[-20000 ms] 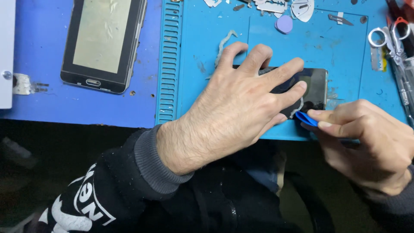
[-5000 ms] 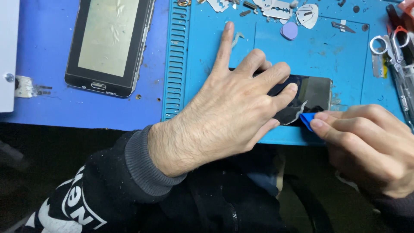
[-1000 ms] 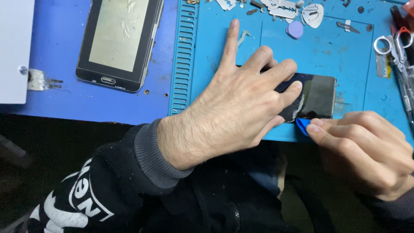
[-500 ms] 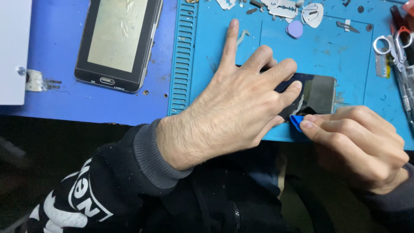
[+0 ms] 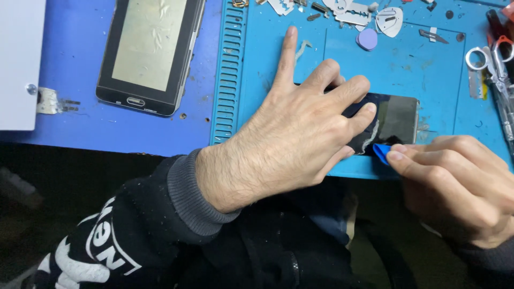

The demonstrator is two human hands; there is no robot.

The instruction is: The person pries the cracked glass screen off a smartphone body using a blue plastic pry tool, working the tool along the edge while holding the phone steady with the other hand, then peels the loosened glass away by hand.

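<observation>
The left hand point(image 5: 300, 134) lies flat, fingers spread, pressing down the dark phone point(image 5: 393, 120) beneath it; the right hand point(image 5: 455, 187), just beside, pinches a blue pick point(image 5: 381, 152) against the phone's near edge.

Blue bench point(image 5: 80, 134) with teal work mat point(image 5: 428, 69), dark phone point(image 5: 150, 53), white box point(image 5: 19, 64), scissors point(image 5: 490, 56).

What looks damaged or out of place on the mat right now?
The dark phone under the left hand shows a pale crack-like streak near the blue pick the right hand pinches. Small scraps litter the mat's far edge.
</observation>
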